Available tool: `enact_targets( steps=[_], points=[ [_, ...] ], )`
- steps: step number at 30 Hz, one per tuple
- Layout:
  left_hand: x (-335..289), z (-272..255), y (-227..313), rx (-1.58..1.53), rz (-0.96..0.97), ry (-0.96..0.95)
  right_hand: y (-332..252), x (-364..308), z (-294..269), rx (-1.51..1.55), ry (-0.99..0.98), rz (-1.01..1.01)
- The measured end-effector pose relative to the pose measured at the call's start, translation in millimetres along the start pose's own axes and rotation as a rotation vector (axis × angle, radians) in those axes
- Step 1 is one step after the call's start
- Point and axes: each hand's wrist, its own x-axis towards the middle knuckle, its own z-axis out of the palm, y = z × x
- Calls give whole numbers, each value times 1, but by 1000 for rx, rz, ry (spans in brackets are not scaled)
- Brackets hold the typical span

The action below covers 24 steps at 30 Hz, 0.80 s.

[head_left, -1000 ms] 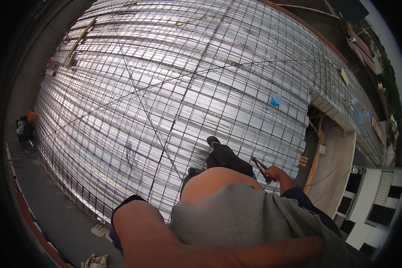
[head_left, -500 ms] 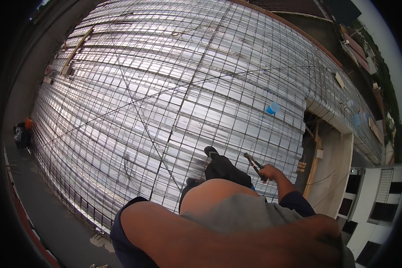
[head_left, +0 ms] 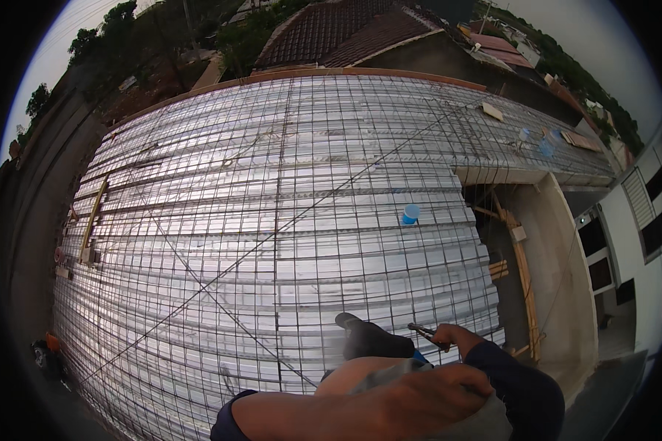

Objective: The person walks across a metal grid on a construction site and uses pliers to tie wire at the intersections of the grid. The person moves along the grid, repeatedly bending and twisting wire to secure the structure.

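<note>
Pincers (head_left: 424, 331) with long, slim handles are held in my right hand (head_left: 457, 339), their head pointing left over the steel mesh. My left forearm crosses my body from the lower left. At its end, my left hand (head_left: 456, 386) is closed in front of the grey shirt (head_left: 493, 425); its fingers curl inward, and anything inside them is hidden. Below my hands lies the wire-tied rebar mesh (head_left: 324, 264), spread over shiny ribbed metal decking (head_left: 375, 283). One dark shoe (head_left: 343, 320) stands on it.
A blue bucket (head_left: 410, 214) sits on the mesh ahead. An open gap (head_left: 504, 257) with wooden props drops away at the right, beside a concrete wall (head_left: 566, 272). A long timber (head_left: 94, 217) lies at the left. Tiled roofs (head_left: 338, 33) rise beyond the far edge.
My view has tilted up, bringing the far edge and roofs into sight. My left hand has drawn back across my body, and the shirt covers more. The pincers remain in my right hand.
</note>
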Motion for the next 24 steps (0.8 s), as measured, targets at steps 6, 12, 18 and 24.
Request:
enact_targets(
  steps=[6, 12, 18, 24],
  points=[
    [2, 3, -15, -51, -96, -82, -32, -30, 3, 361, 26, 192],
    [-32, 6, -62, -90, -352, -23, -4, -24, 48, 337, 92, 1],
    [-85, 3, -101, -39, -672, 175, -10, -21, 48, 422, 64, 161],
    [-131, 0, -122, 10, -884, 368, -46, -53, 13, 624, 78, 306]
  ],
)
